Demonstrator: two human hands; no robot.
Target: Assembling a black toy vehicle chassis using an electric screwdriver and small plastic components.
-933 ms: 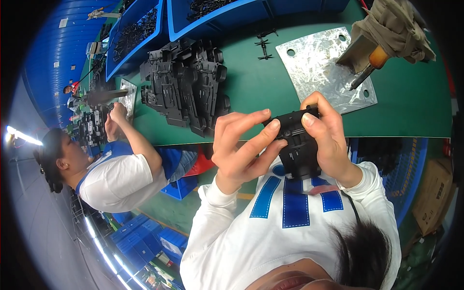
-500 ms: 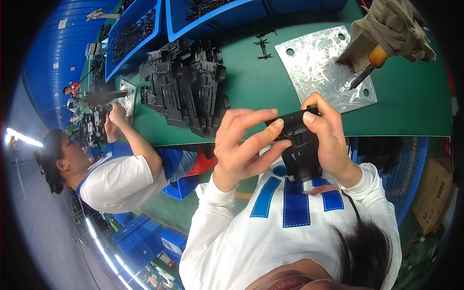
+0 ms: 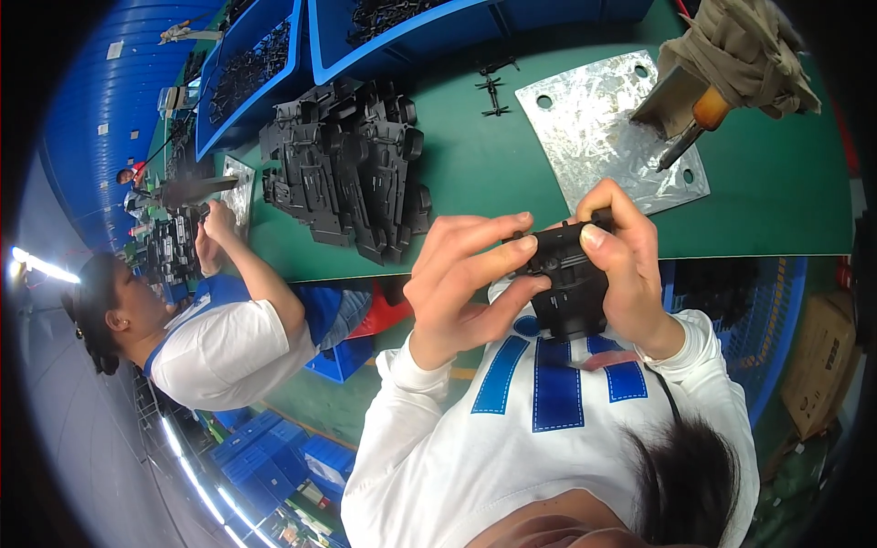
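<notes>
A black moulded plastic part (image 3: 574,306) is held up in front of my chest, just off the table's near edge. My right hand (image 3: 632,274) grips its right side, thumb on the face and fingers curled behind the upper edge. At its upper left, my left hand (image 3: 461,290) pinches with thumb and fingertips; anything small between them is hidden. Left of my hands, on the green table (image 3: 475,192), a heap of similar black parts (image 3: 352,169) lies stacked. A thin black branched piece (image 3: 493,93) rests farther back.
A metal plate (image 3: 585,128) lies at the right, under a cloth-wrapped stand holding an orange-handled soldering iron (image 3: 708,110). Blue bins (image 3: 402,46) of small black parts line the back. A co-worker (image 3: 228,338) works at the left. A cardboard box (image 3: 818,365) stands at lower right.
My left hand has lowered slightly, its fingers still at the part's left side. The part has tilted a little in my right hand. The view has shifted very slightly.
</notes>
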